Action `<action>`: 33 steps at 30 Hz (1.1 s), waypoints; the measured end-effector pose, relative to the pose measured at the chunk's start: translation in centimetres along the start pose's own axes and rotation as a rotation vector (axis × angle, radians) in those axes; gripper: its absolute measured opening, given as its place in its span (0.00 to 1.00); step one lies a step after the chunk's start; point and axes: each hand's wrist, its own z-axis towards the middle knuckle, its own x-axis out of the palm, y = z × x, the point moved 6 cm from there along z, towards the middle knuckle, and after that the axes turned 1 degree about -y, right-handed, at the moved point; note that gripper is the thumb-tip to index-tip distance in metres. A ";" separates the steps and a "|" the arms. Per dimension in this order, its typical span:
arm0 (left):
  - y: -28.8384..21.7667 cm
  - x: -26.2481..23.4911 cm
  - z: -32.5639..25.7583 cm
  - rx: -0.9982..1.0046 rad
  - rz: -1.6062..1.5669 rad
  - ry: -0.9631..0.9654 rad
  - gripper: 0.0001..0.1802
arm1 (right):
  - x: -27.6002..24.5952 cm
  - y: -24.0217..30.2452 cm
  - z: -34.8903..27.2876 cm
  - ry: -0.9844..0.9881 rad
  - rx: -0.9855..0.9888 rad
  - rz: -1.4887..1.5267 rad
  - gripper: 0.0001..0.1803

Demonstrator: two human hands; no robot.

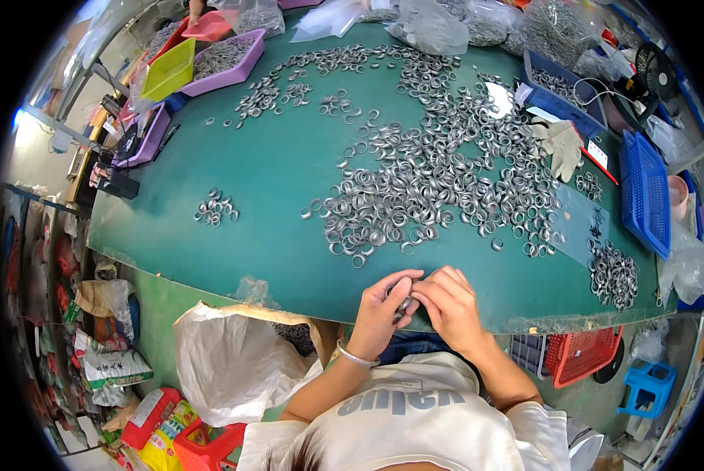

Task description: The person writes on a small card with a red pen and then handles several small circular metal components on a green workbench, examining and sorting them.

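We have our left grip [379, 311] curled around a few grey metal rings [403, 307], its thumb lying over them. Our right grip [451, 304] meets it from the right, thumb and fingers bent in toward the left fingertips; we cannot tell whether it pinches a ring too. Both are at the near edge of the green counter [273, 180]. Beyond the two grips lies a broad spread of loose rings [415, 180]. Left of them, well apart, we see a small cluster [217, 208]; to their right, a pile [612, 275] sits beside a clear plastic sheet [581, 226]. Farther out on the right of the grips are a blue basket [644, 192], a pale glove [561, 145] and a blue tray [564, 103]. Far off, beyond and left of the grips, a lilac tray [225, 79] of metal pieces stands beside a yellow-green one. Lower left of our left grip is a white sack [234, 361]; lower right of our right grip, a red crate [583, 353].
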 end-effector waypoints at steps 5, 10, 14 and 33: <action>-0.2 0.1 0.2 -0.085 -0.323 0.137 0.19 | -1.2 -0.3 0.6 -0.120 0.094 0.170 0.08; -0.3 0.0 -0.2 -0.091 -0.448 0.186 0.20 | -1.0 -1.0 0.7 -0.092 0.189 0.276 0.07; -2.1 -1.3 -2.2 -0.120 -0.286 0.114 0.19 | -0.8 -2.4 1.0 -0.045 0.173 0.019 0.10; -21.9 -22.5 4.6 0.814 1.973 -1.083 0.13 | -5.4 -8.0 3.0 0.022 0.072 -0.322 0.22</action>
